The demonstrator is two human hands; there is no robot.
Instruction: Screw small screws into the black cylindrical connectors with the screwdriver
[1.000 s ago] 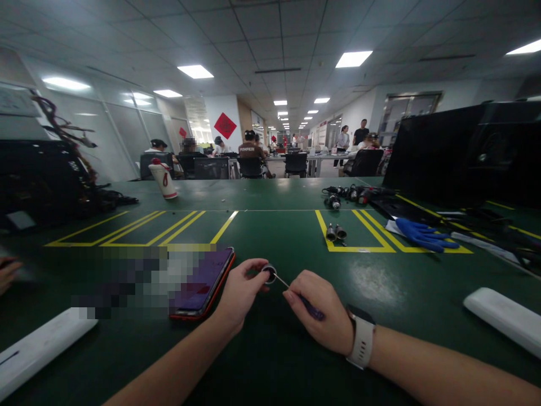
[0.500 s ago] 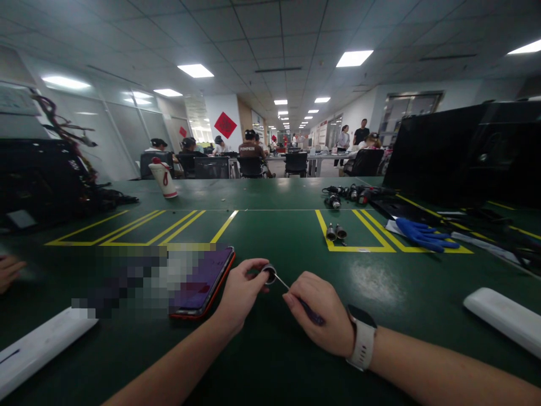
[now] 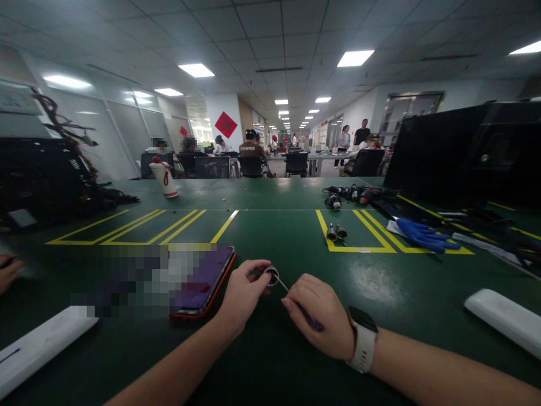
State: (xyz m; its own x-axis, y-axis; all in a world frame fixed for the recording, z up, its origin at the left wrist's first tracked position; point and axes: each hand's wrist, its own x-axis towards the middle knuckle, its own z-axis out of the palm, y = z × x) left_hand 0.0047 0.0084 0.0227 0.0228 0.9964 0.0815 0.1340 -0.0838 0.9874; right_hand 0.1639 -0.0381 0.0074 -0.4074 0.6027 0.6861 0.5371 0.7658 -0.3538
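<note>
Between the fingers and thumb of my left hand (image 3: pixel 245 290) is a small round metal cup-shaped part (image 3: pixel 272 275), its open mouth turned toward my right side. My right hand (image 3: pixel 315 310), with a watch on the wrist, is wrapped round the dark handle of a screwdriver (image 3: pixel 310 318). Its thin metal shaft runs up and left, and the tip goes into the mouth of the part, where I cannot see it. Just left of my left hand lies a tablet-like device (image 3: pixel 205 280) with a purple screen and an orange-red edge.
Two similar metal parts (image 3: pixel 337 232) stand inside a yellow-taped area. Behind them lie dark tools with cables (image 3: pixel 350 194). Blue gloves (image 3: pixel 425 234) rest at right, a white cup (image 3: pixel 164 179) at back left. White bars (image 3: pixel 502 316) flank me. Another person's hand (image 3: pixel 9 269) shows at far left.
My right hand has turned slightly at the wrist, and the watch face shows more. The metal part has shifted a little to the right in my left fingers.
</note>
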